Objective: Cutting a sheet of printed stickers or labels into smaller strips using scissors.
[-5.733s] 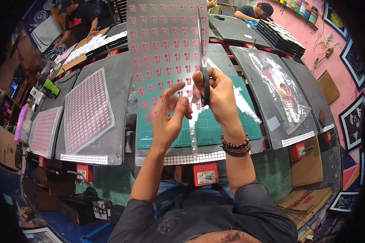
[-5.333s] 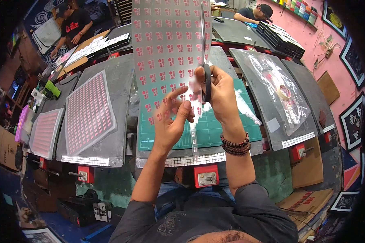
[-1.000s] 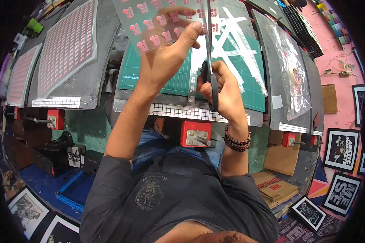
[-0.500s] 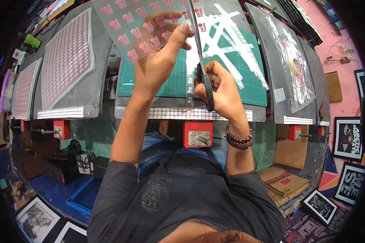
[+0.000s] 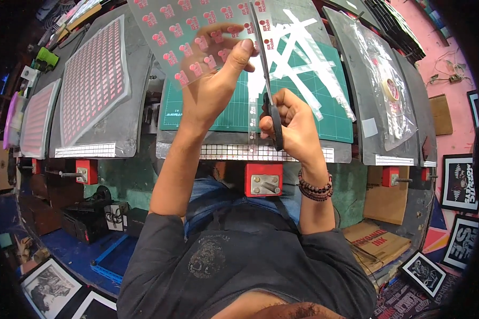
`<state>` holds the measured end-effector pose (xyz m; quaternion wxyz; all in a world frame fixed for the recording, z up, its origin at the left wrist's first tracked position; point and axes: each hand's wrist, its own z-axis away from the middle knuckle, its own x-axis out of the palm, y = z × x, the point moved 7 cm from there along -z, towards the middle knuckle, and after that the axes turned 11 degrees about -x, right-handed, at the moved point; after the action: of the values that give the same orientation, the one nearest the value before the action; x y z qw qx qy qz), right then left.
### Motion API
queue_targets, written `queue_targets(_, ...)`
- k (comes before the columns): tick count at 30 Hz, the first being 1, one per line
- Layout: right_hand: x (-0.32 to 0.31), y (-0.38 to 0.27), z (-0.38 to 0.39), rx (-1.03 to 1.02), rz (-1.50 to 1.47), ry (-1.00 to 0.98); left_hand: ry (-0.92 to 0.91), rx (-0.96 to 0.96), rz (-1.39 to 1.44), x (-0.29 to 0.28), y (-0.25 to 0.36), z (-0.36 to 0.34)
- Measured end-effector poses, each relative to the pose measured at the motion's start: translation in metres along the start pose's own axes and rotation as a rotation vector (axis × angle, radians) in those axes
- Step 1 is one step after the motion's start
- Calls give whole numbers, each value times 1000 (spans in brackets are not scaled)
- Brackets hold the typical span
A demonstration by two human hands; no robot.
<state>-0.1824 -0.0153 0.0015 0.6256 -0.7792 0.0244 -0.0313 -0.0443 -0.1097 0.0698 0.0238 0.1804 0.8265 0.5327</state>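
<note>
Hand-held sheet and scissors, two hands engaged

Translucent sheet with red prints, one: pinched between left hand's thumb and fingers, raised above the cutting mat. Black-handled scissors, one pair: gripped in right hand, blades along sheet's right side. Green cutting mat, one. White strips, several, overlapping. Further printed sheets, two, left. Tape roll, one, right.

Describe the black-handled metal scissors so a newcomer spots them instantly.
Start at the green gridded cutting mat on the middle grey board. Over it, the bare right hand grips the black-handled metal scissors. Long narrow blades and a black handle set them apart from the translucent red-printed sheet and flat white strips.
</note>
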Motion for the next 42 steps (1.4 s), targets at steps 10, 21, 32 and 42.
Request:
queue_targets(10, -1, 4, 6, 19, -50, 27, 2, -33, 15, 2, 4, 2)
queue_targets(21, 0, 13, 12, -9, -53, 13, -9, -94, 134, -1, 5, 1)
queue_targets(32, 7, -6, 4, -73, -116, 54, -75, -107, 32, 8, 2, 4)
queue_targets(42, 10, -4, 2, -90, -126, 95, -69, -107, 58, 10, 2, 4)
